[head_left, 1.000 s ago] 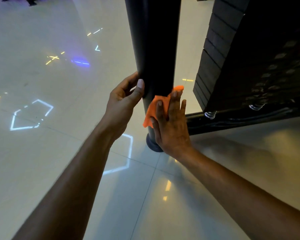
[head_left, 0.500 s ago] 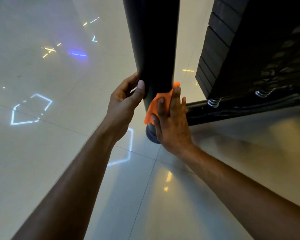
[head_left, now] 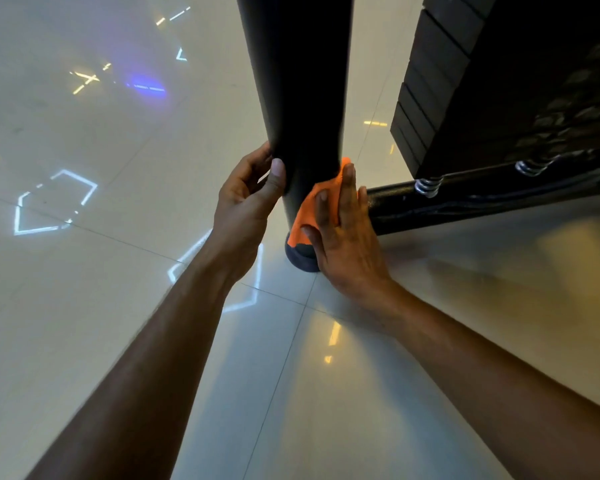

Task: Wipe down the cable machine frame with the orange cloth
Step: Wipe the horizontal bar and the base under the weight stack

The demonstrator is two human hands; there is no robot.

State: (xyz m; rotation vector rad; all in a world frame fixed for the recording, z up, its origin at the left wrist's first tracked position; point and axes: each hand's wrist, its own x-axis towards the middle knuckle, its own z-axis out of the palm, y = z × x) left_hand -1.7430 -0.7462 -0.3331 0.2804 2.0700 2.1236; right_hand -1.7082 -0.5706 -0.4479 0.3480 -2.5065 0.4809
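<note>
The black post (head_left: 297, 98) of the cable machine frame stands upright through the upper middle of the frame, its long axis running from the top edge down to a rounded foot (head_left: 302, 259) on the tiled floor (head_left: 118, 341). A second black bar (head_left: 465, 199) leaves the post low down and runs toward the right edge, rising slightly in the picture.

The orange cloth (head_left: 309, 213) lies flat against the lower right side of the post, just above the foot, its longer side following the post, its top corner pointing up beside the post's right edge. The right hand (head_left: 343, 237) presses it there with straight fingers (head_left: 347, 188) laid close together and pointing up the post; the cloth sits under the fingers and palm, showing along their left side and past the fingertips.

The left hand (head_left: 246, 209) grips the post's left side at nearly the same height, thumb (head_left: 276, 178) flat on the front, other fingers curled around behind.

A stack of dark weight plates (head_left: 447, 81) fills the upper right, resting on 2 metal springs (head_left: 428, 187).
</note>
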